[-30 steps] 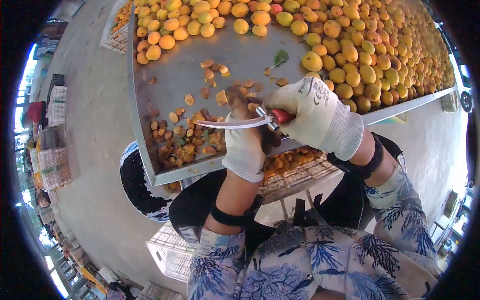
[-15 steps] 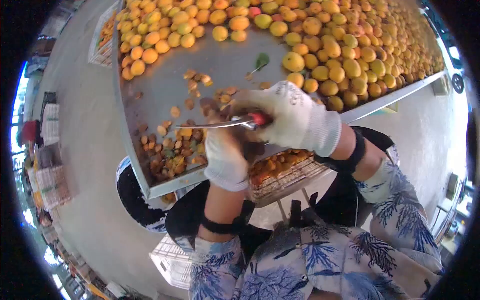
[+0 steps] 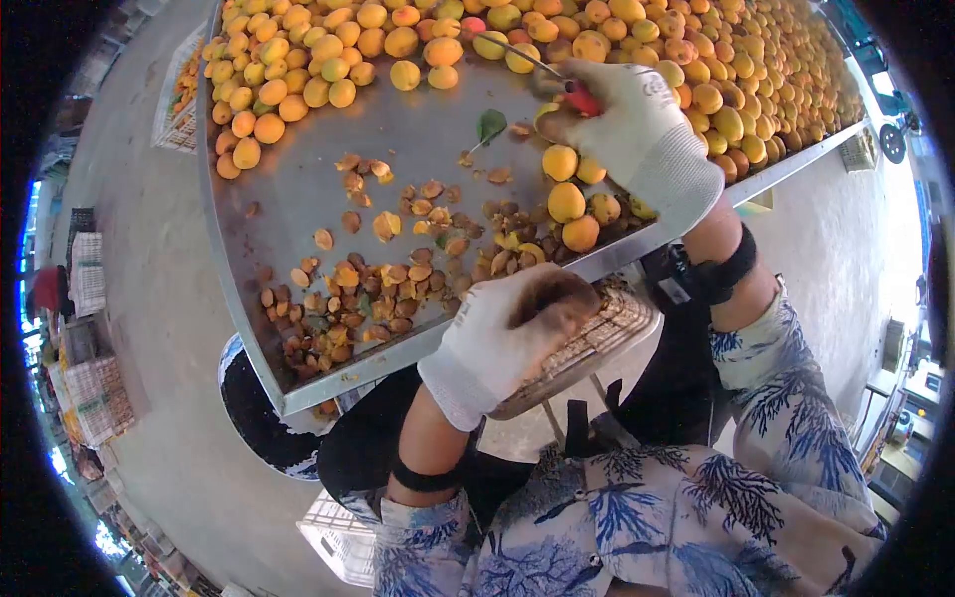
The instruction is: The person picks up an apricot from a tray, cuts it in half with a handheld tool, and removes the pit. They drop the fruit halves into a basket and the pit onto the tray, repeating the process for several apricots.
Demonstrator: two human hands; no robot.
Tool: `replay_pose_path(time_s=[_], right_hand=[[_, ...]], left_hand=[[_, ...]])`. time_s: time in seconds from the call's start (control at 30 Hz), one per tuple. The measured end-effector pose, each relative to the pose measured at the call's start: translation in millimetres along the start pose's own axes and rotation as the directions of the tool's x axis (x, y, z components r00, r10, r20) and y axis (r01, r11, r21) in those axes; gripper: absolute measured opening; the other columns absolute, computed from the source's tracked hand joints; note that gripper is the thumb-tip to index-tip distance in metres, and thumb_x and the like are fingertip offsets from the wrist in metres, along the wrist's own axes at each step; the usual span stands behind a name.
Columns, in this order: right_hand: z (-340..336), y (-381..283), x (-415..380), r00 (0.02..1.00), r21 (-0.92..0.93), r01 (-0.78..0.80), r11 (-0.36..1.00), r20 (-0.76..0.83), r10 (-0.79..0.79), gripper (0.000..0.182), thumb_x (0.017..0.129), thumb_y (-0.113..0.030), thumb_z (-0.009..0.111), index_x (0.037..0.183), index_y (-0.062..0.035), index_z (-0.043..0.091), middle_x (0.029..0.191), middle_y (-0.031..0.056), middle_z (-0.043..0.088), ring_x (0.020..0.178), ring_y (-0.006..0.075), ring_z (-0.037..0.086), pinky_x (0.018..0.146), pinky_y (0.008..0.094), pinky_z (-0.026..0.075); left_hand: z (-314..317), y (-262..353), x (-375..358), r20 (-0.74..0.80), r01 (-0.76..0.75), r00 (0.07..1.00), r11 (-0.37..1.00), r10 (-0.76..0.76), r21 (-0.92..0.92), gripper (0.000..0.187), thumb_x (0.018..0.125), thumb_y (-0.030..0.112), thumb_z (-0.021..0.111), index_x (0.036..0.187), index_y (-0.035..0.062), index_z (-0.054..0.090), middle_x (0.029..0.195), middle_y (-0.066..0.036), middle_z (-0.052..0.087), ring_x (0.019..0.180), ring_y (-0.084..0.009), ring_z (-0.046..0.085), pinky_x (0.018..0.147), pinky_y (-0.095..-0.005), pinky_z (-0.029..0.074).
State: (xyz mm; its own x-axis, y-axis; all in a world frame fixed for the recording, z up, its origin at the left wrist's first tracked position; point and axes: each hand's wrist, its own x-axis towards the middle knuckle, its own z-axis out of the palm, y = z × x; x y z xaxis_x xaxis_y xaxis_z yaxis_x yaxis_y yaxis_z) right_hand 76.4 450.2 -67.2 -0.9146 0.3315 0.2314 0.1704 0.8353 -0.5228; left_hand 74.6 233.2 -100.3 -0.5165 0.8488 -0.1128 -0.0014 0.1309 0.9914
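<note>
Only print in view: small dark marks on back of right hand [image 3: 637, 124] glove, near the knuckles, too small and blurred to read. No legible text, nos. or brand elsewhere: none on left hand [image 3: 502, 333] glove, none on the surface [image 3: 298, 189] or its rim, none on the crates at the pic's left edge.
</note>
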Motion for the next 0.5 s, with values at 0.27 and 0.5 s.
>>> replay_pose_path(time_s=[0.27, 0.5], right_hand=[[23, 34, -19, 0.920, -0.430, -0.025, 0.903, 0.344, 0.189, 0.037, 0.077, -0.042, 0.068, 0.086, -0.0065, 0.071, 0.083, 0.0159, 0.069, 0.081, 0.0329, 0.067, 0.074, 0.0429, 0.054], [7, -2, -12, 0.892, 0.106, -0.318, 0.942, 0.371, 0.260, 0.033, 0.077, -0.035, 0.073, 0.080, -0.0017, 0.068, 0.069, 0.0075, 0.062, 0.060, 0.0205, 0.059, 0.054, 0.0331, 0.046]], left_hand=[[-3, 6, 6, -0.019, 0.173, 0.983, 0.960, -0.182, -0.218, 0.018, 0.088, 0.008, 0.058, 0.100, -0.0038, 0.064, 0.088, -0.004, 0.066, 0.079, -0.0088, 0.057, 0.073, -0.0237, 0.047], [-13, 9, 8, -0.284, 0.144, 0.916, 0.895, -0.282, -0.423, 0.034, 0.082, 0.002, 0.066, 0.115, -0.0038, 0.059, 0.098, -0.004, 0.065, 0.083, -0.0098, 0.060, 0.073, -0.0229, 0.048]])
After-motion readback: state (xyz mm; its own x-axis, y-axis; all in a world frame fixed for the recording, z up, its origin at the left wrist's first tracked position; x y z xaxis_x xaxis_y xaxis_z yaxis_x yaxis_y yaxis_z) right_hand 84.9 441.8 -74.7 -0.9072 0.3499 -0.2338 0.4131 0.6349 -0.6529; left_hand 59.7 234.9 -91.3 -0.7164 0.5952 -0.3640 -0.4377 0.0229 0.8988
